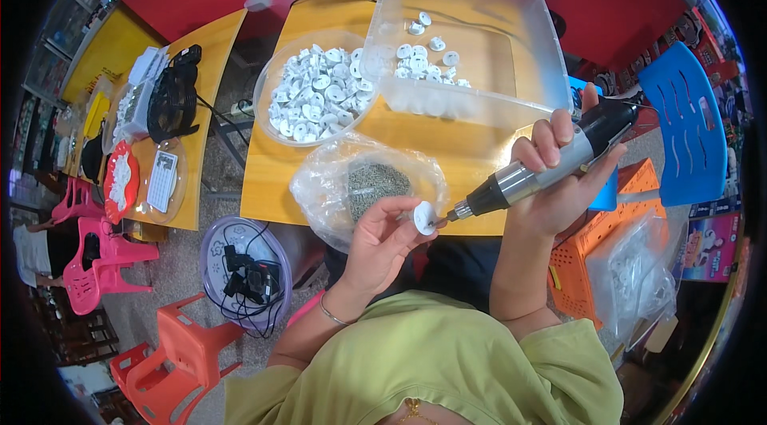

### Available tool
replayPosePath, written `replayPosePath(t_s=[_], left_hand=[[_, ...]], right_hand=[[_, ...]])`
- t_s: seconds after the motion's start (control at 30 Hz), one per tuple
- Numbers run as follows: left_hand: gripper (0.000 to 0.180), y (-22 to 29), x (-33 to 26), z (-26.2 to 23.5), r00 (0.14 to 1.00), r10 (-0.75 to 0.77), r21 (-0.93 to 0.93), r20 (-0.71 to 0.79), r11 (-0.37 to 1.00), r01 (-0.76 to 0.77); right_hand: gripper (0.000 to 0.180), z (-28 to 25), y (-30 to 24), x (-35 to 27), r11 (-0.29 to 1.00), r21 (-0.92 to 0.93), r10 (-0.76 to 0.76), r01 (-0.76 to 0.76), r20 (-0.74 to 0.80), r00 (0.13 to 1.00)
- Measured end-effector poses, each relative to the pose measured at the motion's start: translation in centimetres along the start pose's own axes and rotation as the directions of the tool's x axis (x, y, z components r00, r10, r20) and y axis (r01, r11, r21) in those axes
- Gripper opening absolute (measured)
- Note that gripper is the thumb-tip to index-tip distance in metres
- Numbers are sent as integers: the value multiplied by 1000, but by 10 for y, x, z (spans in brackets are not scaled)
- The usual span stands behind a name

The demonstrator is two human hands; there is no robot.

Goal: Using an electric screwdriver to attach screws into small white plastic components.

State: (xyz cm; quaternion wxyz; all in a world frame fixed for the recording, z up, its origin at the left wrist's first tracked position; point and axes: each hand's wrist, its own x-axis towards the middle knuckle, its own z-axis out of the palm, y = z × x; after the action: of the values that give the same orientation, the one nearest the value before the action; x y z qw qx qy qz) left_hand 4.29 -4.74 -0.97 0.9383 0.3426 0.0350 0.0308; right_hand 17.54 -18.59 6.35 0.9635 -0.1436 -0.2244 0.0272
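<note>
Near the front edge of the yellow table (pixel 264 177), left hand (pixel 375 243) has a white plastic disc (pixel 424 218) pinched, right hand (pixel 542 208) is wrapped round an electric screwdriver (pixel 572 156), tip right by the disc. Screw-driving step, I reckon; next move calls for disc steady, driver lined up.

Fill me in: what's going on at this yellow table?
A person holds a small white disc in the left hand and a power screwdriver in the right hand, its tip right at the disc. Whether a screw sits there is too small to tell. On the table, a round tub holds many similar white parts, a rectangular bin fewer. A plastic bag of small grey pieces lies nearest.
</note>
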Motion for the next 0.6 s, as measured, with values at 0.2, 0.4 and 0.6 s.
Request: replayPosePath(t_s=[0.2, 0.4, 0.6], left_hand=[[26, 0, 0, 0, 1000, 8, 6, -8, 1000, -8], [26, 0, -1, 0, 1000, 10, 12, -5, 1000, -10], [26, 0, -1, -1, 1000, 19, 9, 7, 1000, -19]], right_hand=[[65, 4, 0, -2, 1000, -28, 1, -3, -70, 998], [66, 3, 0, -3, 1000, -16, 6, -7, -57, 998], [67, 4, 1, -4, 1000, -22, 8, -9, -57, 998]])
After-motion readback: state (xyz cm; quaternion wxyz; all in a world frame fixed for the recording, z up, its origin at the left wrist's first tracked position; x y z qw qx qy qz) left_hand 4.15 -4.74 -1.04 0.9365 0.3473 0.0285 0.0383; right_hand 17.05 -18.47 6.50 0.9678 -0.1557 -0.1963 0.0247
